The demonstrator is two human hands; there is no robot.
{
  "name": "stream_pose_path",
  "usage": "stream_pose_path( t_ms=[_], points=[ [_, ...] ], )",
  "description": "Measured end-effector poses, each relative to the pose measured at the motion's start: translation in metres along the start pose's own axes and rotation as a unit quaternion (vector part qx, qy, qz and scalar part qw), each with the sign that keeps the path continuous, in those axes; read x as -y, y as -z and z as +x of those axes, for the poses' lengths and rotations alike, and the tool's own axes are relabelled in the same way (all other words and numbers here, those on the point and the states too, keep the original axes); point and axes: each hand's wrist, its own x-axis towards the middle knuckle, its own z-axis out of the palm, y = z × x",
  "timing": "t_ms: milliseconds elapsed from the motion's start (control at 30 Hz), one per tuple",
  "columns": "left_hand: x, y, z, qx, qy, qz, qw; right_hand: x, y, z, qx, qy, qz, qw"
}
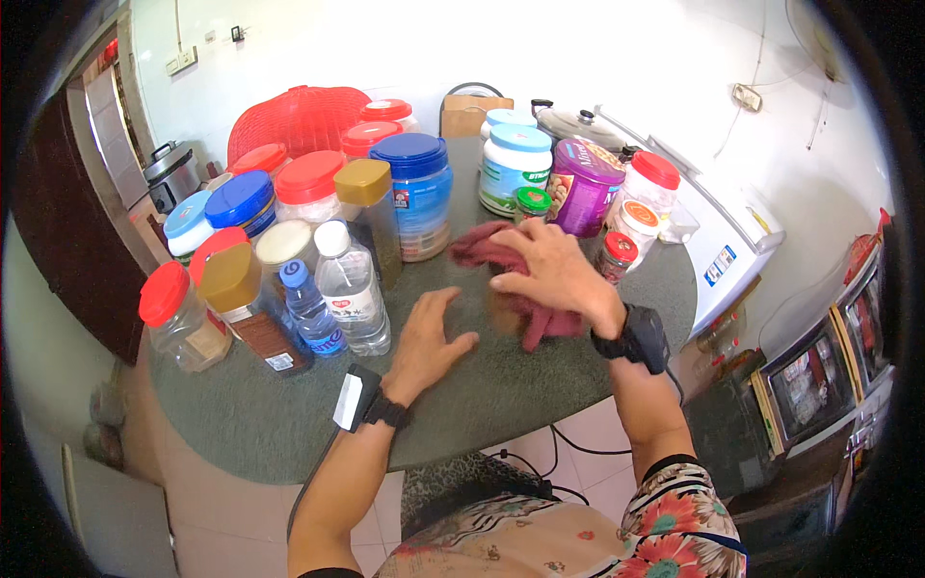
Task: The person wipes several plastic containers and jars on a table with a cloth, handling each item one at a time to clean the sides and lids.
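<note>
My right hand [556, 273] grips a dark red cloth [549, 328], which hangs in folds below and beside the fingers, over the grey-green round table [462, 376]. My left hand [422, 347] is over the tabletop with its fingers apart and nothing in them. Just left of it stand a clear bottle with a white cap [353, 299] and a small bottle with a blue cap [310, 313]. Beyond the cloth are a small green-lidded jar [532, 204] and a purple tin [585, 188]. A small red-lidded jar [617, 255] stands right of my right hand.
Several lidded jars crowd the table's left side, among them a tall blue-lidded tub [414, 207] and a gold-lidded container [252, 308]. A blue-lidded white jar [515, 169] stands at the back. Behind are a red mesh cover [289, 116] and a pot lid [583, 125].
</note>
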Motion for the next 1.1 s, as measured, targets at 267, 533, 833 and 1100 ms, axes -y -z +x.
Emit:
stream_pose_path(
  t_ms=[267,533,833,1100],
  points=[
    [-0.005,-0.009,0.002,0.034,0.039,-0.252,0.966,0.057,0.008,0.015,0.029,0.062,0.014,0.998],
    [-0.016,-0.007,0.005,0.018,0.112,-0.225,0.968,0.033,-0.015,0.062,0.069,0.078,-0.004,0.995],
    [-0.02,-0.008,0.01,-0.024,0.068,-0.108,0.992,0.038,-0.027,0.054,-0.04,0.06,0.039,0.997],
    [-0.011,-0.007,0.004,0.124,0.136,-0.006,0.983,0.053,-0.018,0.03,-0.069,0.229,0.161,0.958]
  ],
)
